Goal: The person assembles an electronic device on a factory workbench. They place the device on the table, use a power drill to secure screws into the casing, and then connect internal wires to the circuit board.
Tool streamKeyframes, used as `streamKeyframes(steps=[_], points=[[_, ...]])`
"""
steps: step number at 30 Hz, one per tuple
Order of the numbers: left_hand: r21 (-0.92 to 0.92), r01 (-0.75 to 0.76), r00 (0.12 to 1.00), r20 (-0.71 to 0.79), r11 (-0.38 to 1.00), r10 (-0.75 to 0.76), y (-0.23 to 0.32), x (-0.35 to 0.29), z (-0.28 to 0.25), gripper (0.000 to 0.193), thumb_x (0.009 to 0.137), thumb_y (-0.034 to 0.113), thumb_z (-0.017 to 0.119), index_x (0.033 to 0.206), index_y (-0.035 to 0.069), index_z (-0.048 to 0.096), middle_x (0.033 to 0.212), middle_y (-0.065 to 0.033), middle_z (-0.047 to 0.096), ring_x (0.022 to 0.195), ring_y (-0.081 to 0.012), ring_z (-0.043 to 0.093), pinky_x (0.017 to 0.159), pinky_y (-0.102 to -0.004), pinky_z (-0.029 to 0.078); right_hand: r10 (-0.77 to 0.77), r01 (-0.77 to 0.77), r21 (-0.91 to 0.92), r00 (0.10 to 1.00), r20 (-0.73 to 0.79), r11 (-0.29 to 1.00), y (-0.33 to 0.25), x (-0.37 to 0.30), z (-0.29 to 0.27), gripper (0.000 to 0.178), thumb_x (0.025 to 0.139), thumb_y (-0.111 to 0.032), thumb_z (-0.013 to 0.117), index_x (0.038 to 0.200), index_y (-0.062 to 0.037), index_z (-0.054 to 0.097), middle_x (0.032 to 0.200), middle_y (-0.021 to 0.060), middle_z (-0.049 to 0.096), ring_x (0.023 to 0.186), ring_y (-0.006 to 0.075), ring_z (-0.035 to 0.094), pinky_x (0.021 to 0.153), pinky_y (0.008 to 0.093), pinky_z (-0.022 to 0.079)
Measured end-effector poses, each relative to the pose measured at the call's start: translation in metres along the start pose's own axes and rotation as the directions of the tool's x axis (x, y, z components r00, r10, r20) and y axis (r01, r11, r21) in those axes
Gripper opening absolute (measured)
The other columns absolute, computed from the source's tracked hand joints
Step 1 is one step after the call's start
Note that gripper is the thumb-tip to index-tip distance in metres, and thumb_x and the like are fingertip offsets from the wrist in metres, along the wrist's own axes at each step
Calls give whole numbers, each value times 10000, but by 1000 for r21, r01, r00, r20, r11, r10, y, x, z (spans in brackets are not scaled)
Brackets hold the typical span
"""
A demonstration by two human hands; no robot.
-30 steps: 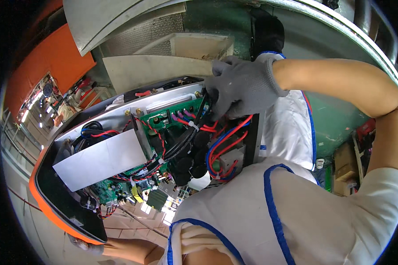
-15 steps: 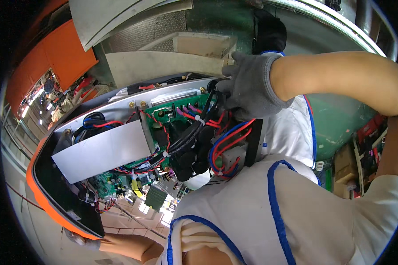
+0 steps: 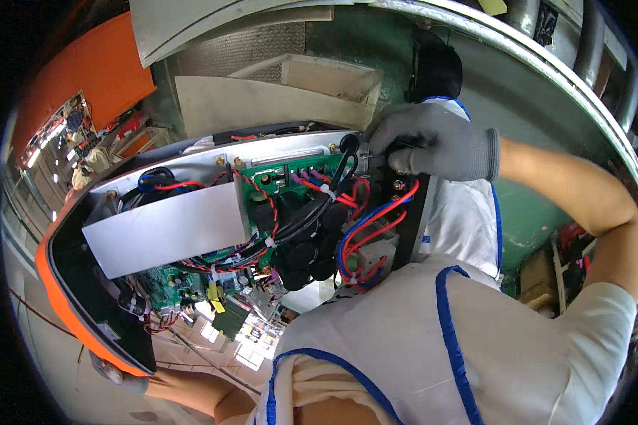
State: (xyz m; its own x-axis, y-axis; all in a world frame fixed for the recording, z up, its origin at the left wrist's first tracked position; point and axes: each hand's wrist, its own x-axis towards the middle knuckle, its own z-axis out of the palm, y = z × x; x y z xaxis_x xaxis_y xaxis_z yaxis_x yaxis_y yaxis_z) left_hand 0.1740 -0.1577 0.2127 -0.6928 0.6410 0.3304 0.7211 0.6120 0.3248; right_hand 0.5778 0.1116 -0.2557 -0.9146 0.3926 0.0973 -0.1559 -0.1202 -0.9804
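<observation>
An opened electrical machine, its green circuit board (image 3: 280, 177), black capacitors and bundled wires exposed, fills the middle of the view. An orange front casing (image 3: 71, 312) closes off its left end. My left hand (image 3: 117, 374), in a grey glove, rests against that casing's outer lower edge; its fingers are mostly hidden. At the machine's other end, my gloved right hand (image 3: 436, 142) has its fingers curled in a pinch at the corner of the metal chassis (image 3: 298, 145). What lies between them is hidden. Beside these fingers are a black cable loop (image 3: 349, 152) and red wires (image 3: 383, 223).
A plain metal cover plate (image 3: 166, 230) hides part of the boards. Beyond the machine lie a light open tray (image 3: 333, 78) and a curved panel (image 3: 262, 103). A metal rail (image 3: 539, 57) curves along the upper right, with a cardboard box (image 3: 539, 280) lower down.
My right hand has drawn back from over the black cable to the chassis corner, its fingers now curled together. The cable loop and terminals show more. The machine sits slightly differently in view.
</observation>
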Motion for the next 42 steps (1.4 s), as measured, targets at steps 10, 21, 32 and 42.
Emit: streamKeyframes(steps=[10, 21, 32, 42], points=[[-132, 72, 979, 201, 989, -44, -1, 14, -6, 599, 875, 385, 547, 1254, -72, 471, 1232, -180, 521, 1103, -257, 517, 952, -379, 394, 655, -667, 56, 742, 142, 743, 6, 40, -4, 403, 722, -149, 628, 1094, 6, 640, 912, 109, 673, 767, 153, 602, 678, 295, 486], [-130, 235, 923, 340, 963, -179, 23, 45, 18, 578, 871, 345, 562, 1282, -43, 443, 1217, -141, 530, 1083, -239, 520, 960, -373, 382, 565, -12, -865, 762, 317, 502, -10, 80, 33, 194, 640, -156, 622, 785, -45, 690, 782, 200, 651, 765, 366, 645, 673, 432, 520], [-284, 293, 888, 434, 913, -150, 23, 51, 34, 580, 869, 309, 567, 1295, -57, 422, 1233, -157, 531, 1082, -239, 544, 961, -370, 411, 437, -9, -857, 863, 254, 515, -5, 61, 41, 153, 649, -144, 638, 772, -89, 711, 739, 169, 658, 757, 354, 654, 670, 428, 527], [-132, 85, 914, 405, 988, -24, 56, 59, 61, 594, 860, 345, 579, 1276, -61, 458, 1211, -148, 547, 1080, -236, 539, 965, -360, 403, 569, -434, -510, 810, 140, 743, 38, 75, 30, 230, 700, -172, 577, 841, -34, 697, 727, 169, 662, 604, 276, 644, 566, 367, 520]])
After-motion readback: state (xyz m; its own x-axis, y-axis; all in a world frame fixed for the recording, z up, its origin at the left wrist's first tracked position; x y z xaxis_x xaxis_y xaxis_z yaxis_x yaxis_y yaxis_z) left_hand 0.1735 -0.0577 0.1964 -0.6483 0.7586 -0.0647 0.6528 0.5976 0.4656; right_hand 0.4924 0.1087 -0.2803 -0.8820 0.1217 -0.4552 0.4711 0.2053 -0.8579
